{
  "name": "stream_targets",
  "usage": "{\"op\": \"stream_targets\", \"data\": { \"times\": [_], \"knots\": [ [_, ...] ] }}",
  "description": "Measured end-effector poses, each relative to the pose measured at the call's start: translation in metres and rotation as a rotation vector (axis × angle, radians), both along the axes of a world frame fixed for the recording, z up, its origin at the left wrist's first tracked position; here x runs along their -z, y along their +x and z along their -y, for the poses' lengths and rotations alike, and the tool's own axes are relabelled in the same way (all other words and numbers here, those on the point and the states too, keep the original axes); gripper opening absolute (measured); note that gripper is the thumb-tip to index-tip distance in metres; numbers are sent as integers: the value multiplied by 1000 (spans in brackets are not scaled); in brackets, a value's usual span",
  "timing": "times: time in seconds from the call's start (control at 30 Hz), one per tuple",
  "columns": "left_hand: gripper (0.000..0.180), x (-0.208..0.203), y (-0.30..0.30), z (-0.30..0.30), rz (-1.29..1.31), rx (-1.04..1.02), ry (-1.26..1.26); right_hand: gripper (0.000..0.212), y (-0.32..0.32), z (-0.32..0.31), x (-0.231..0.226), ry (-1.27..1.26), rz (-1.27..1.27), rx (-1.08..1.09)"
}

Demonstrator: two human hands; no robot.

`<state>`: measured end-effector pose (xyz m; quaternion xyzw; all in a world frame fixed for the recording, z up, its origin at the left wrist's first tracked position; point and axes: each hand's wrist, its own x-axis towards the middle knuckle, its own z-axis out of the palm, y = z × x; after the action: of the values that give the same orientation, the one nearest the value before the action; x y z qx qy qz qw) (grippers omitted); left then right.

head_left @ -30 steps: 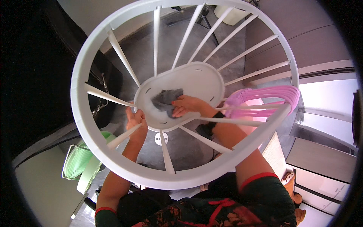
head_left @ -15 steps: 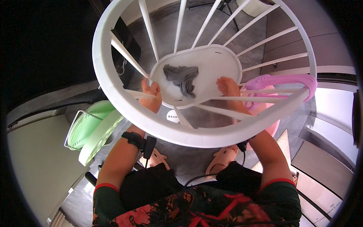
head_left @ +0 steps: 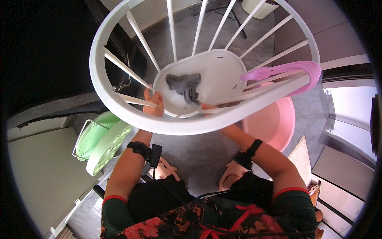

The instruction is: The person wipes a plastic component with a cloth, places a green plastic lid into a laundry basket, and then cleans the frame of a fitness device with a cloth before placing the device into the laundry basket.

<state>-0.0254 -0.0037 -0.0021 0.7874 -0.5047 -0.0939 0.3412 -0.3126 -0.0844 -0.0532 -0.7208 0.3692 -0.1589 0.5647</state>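
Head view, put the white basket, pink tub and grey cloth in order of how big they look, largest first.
1. White basket, easily the largest
2. Pink tub, though partly hidden
3. Grey cloth

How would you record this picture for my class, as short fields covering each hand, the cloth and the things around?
Container: white barred basket
Cloth: grey cloth, crumpled on the basket's base
Left hand: at the base's left end, partly behind a bar; exact grip unclear
Right hand: mostly hidden behind the rim, near the cloth's lower end; contact unclear
On right rim: pink looped bundle
Beyond basket, right: pink basin
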Motion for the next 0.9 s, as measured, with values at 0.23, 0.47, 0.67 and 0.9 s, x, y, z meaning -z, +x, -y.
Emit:
{"op": "stream_targets", "data": {
  "times": [0.23, 0.47, 0.67, 0.9],
  "knots": [
    [13, 7, 10, -7, -32, 100, -35, 55, 101, 39, -23, -454, 14, 68],
    [13, 1, 15, -11, -103, 55, 13, 42, 151, 68, -40, -796, -155, -93],
    [14, -3, 2, -4, -148, 29, 113, 42, 180, 75, -23, -641, -91, -294],
    [12, 0, 8, -8, -145, 55, 59, 62, 197, 74, -16, -620, -166, -414]
  ]
}}
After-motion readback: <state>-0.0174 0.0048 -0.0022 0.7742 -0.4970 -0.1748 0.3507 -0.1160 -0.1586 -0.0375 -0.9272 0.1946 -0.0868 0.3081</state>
